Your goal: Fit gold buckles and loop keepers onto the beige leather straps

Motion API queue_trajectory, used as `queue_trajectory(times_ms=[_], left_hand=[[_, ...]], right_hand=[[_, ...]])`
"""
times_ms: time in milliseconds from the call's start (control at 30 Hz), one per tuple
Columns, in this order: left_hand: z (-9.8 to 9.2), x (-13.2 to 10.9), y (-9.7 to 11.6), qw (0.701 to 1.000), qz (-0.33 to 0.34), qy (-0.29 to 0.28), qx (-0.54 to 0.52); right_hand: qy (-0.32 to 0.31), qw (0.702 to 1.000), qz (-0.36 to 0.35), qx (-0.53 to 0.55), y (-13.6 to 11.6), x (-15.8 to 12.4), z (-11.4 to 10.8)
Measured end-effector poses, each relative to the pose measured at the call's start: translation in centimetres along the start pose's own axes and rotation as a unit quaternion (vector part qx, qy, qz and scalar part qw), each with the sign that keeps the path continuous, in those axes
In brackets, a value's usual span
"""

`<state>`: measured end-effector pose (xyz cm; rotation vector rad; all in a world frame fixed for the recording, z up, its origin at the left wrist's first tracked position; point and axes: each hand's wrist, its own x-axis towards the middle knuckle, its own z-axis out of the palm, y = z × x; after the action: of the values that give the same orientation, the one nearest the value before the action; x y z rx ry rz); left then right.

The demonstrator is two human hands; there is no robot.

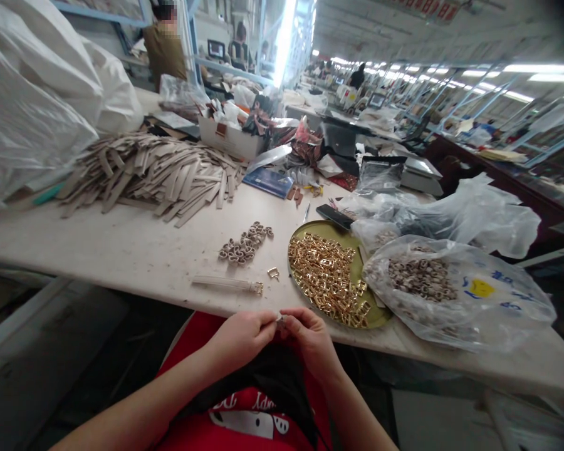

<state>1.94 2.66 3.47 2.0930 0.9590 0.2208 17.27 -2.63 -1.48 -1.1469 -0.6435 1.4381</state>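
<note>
Item, at the grip: our left hand and right hand, fingertips nearly meeting just off the near edge of the table, both pinching a small pale piece, mostly hidden by our fingers.
Item, just beyond the grip: one loose gold buckle.
Item, beyond and left of it: a pale strap, lying flat, gold metal at its right end.
Item, farther beyond: a cluster of small beige loops.
Item, right of the grip: a round olive tray heaped with gold buckles.
Item, farther right: a clear plastic bag containing more loops.
Item, far left beyond the grip: piled beige strips.
</note>
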Motion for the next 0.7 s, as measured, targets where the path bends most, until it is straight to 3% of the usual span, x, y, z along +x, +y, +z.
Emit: queue_trajectory(times_ms=[133, 267, 433, 567, 700], left_hand=[[-0.3, -0.3, 0.4, 1.000, 0.003, 0.007, -0.027], [0.0, -0.8, 0.7, 1.000, -0.002, 0.015, 0.017], [0.1, -1.4, 0.7, 0.998, -0.004, 0.000, 0.065], [0.0, -1.4, 0.8, 0.999, 0.013, -0.033, -0.027], [0.2, -1.7, 0.8, 0.998, 0.006, -0.023, -0.064]], right_hand=[[-0.026, 1.000, 0.006, -0.002, -0.7, -0.1, 0.1], [-0.036, 0.998, 0.037, 0.029, -0.4, -0.2, 0.1], [-0.062, 0.998, 0.016, -0.015, 0.2, -0.7, 0.0], [-0.083, 0.996, 0.029, 0.029, -0.4, -1.3, 0.3], [-0.086, 0.991, 0.047, 0.089, -0.8, -1.7, 0.9]])
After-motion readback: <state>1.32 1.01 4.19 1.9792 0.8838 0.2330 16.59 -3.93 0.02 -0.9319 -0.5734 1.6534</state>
